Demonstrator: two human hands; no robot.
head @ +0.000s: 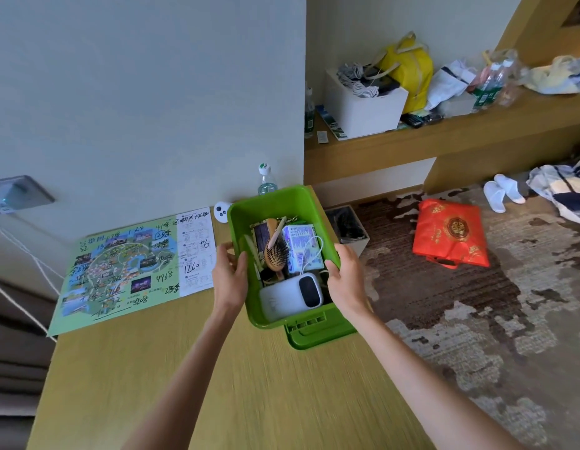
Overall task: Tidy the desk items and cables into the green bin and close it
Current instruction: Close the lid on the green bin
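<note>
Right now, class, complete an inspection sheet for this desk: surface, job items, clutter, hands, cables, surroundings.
Surface: wooden desk, with the bin at its right edge.
Job's things: green bin open, holding a hairbrush, white power bank and printed carton; green lid lies beneath its near end.
Clutter: map sheet, white controller, water bottle behind the bin.
Hands: left hand and right hand each grip a side rim.
Cables: white cable looped inside bin; white cords run from wall charger.
Surroundings: red bag and white slippers on carpet; white box on shelf.
</note>
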